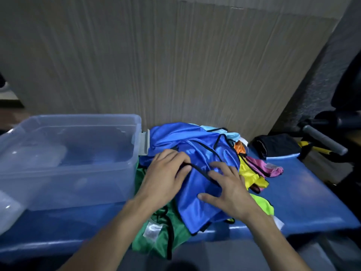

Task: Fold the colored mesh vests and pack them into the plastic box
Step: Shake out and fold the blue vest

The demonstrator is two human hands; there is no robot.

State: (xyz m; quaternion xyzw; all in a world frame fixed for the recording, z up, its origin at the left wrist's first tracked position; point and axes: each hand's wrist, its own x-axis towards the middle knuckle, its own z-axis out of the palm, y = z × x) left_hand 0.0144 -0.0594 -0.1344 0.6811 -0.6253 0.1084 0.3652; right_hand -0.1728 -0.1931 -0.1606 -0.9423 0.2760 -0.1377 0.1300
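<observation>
- Plastic box (125, 173) left of pile, looks empty, though its walls are hazy.
- Left hand (166, 173) and right hand (228, 184) rest flat, fingers spread, on blue vest (195, 188); gripping nothing.
- Remaining vests (252, 171) unfolded; packing not started.

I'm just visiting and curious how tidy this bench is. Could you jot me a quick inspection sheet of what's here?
Surface: blue table, pile at its middle.
Job's things: blue vest on top of the heap; green vest hanging over the front edge; yellow vest and pink vest to the right; plastic box at left, no vests in it.
Clutter: black cloth at back right.
Hands: left hand and right hand flat on the blue vest, fingers spread.
Cables: nothing seen.
Surroundings: cardboard sheet behind.
</observation>
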